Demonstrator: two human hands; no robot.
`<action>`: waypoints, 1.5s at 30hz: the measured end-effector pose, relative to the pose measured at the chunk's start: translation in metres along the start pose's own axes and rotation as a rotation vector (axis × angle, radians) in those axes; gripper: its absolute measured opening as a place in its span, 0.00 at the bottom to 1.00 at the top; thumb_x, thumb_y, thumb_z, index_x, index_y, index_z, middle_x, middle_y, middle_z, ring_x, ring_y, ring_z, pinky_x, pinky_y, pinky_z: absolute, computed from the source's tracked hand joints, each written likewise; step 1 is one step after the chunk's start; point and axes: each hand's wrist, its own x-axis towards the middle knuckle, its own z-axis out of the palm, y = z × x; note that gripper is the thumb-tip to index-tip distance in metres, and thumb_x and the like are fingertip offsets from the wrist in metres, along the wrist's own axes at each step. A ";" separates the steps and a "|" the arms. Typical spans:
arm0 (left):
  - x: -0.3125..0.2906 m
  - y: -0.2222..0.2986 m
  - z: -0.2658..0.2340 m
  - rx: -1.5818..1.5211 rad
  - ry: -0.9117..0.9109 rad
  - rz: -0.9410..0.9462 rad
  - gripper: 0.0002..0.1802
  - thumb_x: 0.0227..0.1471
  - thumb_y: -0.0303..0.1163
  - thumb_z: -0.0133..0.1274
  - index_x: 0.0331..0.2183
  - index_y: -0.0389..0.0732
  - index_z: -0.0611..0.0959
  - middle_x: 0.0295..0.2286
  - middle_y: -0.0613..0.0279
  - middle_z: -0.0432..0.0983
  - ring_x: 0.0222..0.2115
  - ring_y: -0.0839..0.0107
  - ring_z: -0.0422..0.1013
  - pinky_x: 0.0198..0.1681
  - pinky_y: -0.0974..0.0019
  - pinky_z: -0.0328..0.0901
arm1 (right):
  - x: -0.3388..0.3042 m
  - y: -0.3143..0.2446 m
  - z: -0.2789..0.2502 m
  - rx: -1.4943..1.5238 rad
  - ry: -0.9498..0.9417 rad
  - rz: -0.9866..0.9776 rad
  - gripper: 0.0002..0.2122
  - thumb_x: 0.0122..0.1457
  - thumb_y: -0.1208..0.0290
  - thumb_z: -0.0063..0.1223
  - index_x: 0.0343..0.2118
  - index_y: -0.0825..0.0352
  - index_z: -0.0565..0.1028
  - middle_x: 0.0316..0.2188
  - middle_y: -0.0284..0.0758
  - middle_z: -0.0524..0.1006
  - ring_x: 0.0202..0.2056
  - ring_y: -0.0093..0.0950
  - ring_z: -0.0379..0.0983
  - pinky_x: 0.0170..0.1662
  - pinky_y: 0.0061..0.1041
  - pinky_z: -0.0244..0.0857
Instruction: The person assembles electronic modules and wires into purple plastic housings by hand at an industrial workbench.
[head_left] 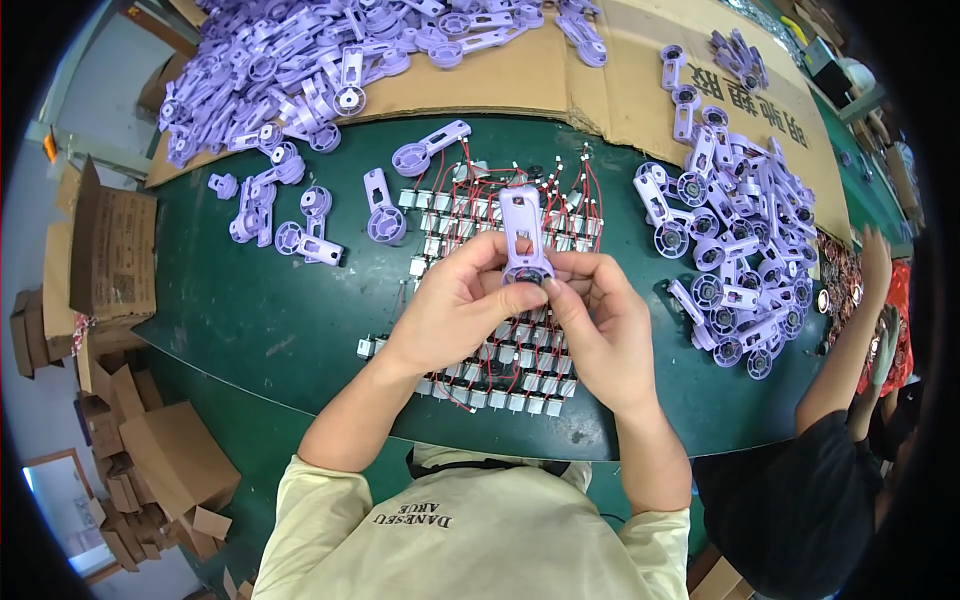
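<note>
Between my two hands is a purple plastic housing [521,222], its long slotted arm pointing away from me and its round ring end nearest me. My left hand [455,305] closes around the ring end, thumb pressed at its near edge. From the other side my right hand [605,325] pinches the same end with thumb and fingers. A dark round piece shows inside the ring, partly covered by my thumbs. Beneath my hands lie rows of small silver motors [535,405] with red wires; my hands hide many of them.
A large heap of purple housings [290,65] lies on cardboard [490,85] at the far left. Another pile [740,245], with dark pieces in the rings, lies to the right. Several loose housings [383,208] rest left of the motors. A co-worker's arm [845,340] reaches in at the right.
</note>
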 end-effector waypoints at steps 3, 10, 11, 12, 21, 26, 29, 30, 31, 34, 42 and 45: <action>0.001 0.003 0.002 0.160 0.030 0.102 0.19 0.56 0.20 0.51 0.50 0.34 0.69 0.40 0.66 0.71 0.41 0.76 0.72 0.46 0.72 0.68 | 0.006 -0.003 -0.009 0.182 -0.026 0.157 0.08 0.62 0.76 0.51 0.43 0.70 0.73 0.31 0.29 0.77 0.31 0.14 0.70 0.33 0.16 0.66; -0.001 -0.002 0.005 0.098 0.050 0.048 0.17 0.56 0.18 0.51 0.48 0.33 0.71 0.38 0.63 0.73 0.38 0.79 0.72 0.41 0.74 0.67 | 0.007 -0.009 -0.001 0.444 -0.029 0.211 0.11 0.61 0.76 0.52 0.46 0.69 0.67 0.36 0.32 0.74 0.36 0.16 0.69 0.39 0.16 0.65; -0.003 -0.003 0.006 0.097 0.048 0.049 0.17 0.56 0.18 0.51 0.48 0.33 0.71 0.38 0.63 0.73 0.38 0.79 0.72 0.41 0.74 0.67 | 0.006 -0.010 0.001 0.485 -0.035 0.236 0.13 0.60 0.77 0.54 0.46 0.68 0.66 0.35 0.31 0.72 0.36 0.16 0.68 0.38 0.16 0.64; -0.002 -0.003 0.008 0.107 0.059 0.068 0.17 0.55 0.18 0.51 0.48 0.33 0.71 0.37 0.63 0.73 0.38 0.78 0.72 0.43 0.73 0.68 | 0.007 -0.009 0.000 0.486 -0.037 0.213 0.12 0.60 0.77 0.53 0.45 0.68 0.66 0.35 0.31 0.72 0.36 0.16 0.68 0.37 0.16 0.64; -0.003 -0.007 0.015 0.058 0.081 0.086 0.13 0.53 0.15 0.52 0.42 0.31 0.73 0.41 0.59 0.71 0.41 0.72 0.74 0.48 0.68 0.70 | 0.007 -0.008 -0.007 0.529 -0.068 0.274 0.11 0.60 0.77 0.51 0.44 0.67 0.65 0.37 0.31 0.71 0.38 0.18 0.66 0.42 0.19 0.63; -0.001 -0.010 0.014 0.216 0.071 0.196 0.12 0.52 0.14 0.52 0.41 0.31 0.73 0.41 0.59 0.70 0.44 0.69 0.73 0.49 0.67 0.70 | 0.005 -0.009 -0.005 0.504 -0.045 0.230 0.10 0.60 0.78 0.48 0.44 0.67 0.65 0.36 0.30 0.70 0.38 0.17 0.66 0.42 0.19 0.63; -0.004 -0.010 0.017 0.179 0.078 0.231 0.13 0.52 0.14 0.52 0.41 0.30 0.74 0.40 0.60 0.68 0.44 0.68 0.73 0.50 0.65 0.70 | 0.006 -0.006 -0.005 0.528 -0.078 0.224 0.10 0.60 0.77 0.47 0.44 0.67 0.65 0.36 0.30 0.70 0.38 0.17 0.66 0.40 0.18 0.63; -0.004 -0.009 0.017 0.179 0.076 0.228 0.13 0.52 0.14 0.52 0.41 0.30 0.74 0.40 0.60 0.68 0.44 0.68 0.73 0.50 0.65 0.70 | 0.007 -0.007 -0.006 0.529 -0.075 0.225 0.10 0.60 0.77 0.47 0.44 0.67 0.65 0.36 0.30 0.70 0.38 0.17 0.66 0.40 0.18 0.63; -0.003 -0.008 0.017 0.120 0.085 0.188 0.13 0.51 0.14 0.53 0.41 0.30 0.74 0.39 0.60 0.68 0.44 0.68 0.74 0.50 0.65 0.70 | 0.008 -0.009 -0.007 0.540 -0.071 0.233 0.09 0.60 0.77 0.47 0.43 0.68 0.65 0.36 0.30 0.70 0.37 0.17 0.66 0.39 0.18 0.62; -0.003 -0.009 0.015 0.137 0.088 0.181 0.14 0.50 0.13 0.53 0.41 0.30 0.74 0.39 0.60 0.68 0.42 0.68 0.74 0.50 0.65 0.71 | 0.008 -0.007 -0.007 0.547 -0.072 0.225 0.09 0.60 0.77 0.48 0.43 0.68 0.65 0.36 0.30 0.71 0.36 0.16 0.66 0.38 0.17 0.62; -0.002 -0.013 0.018 0.089 0.130 0.135 0.14 0.50 0.13 0.54 0.41 0.29 0.75 0.37 0.60 0.68 0.40 0.69 0.75 0.47 0.67 0.72 | 0.008 -0.007 -0.005 0.423 -0.032 0.233 0.09 0.60 0.77 0.48 0.42 0.69 0.65 0.34 0.31 0.72 0.32 0.15 0.66 0.34 0.16 0.62; -0.003 -0.016 0.017 0.230 0.166 0.208 0.16 0.50 0.14 0.54 0.43 0.30 0.75 0.35 0.60 0.70 0.39 0.69 0.75 0.45 0.68 0.74 | 0.007 -0.005 -0.003 0.395 -0.037 0.239 0.09 0.59 0.78 0.48 0.42 0.69 0.65 0.33 0.31 0.72 0.31 0.14 0.67 0.31 0.15 0.62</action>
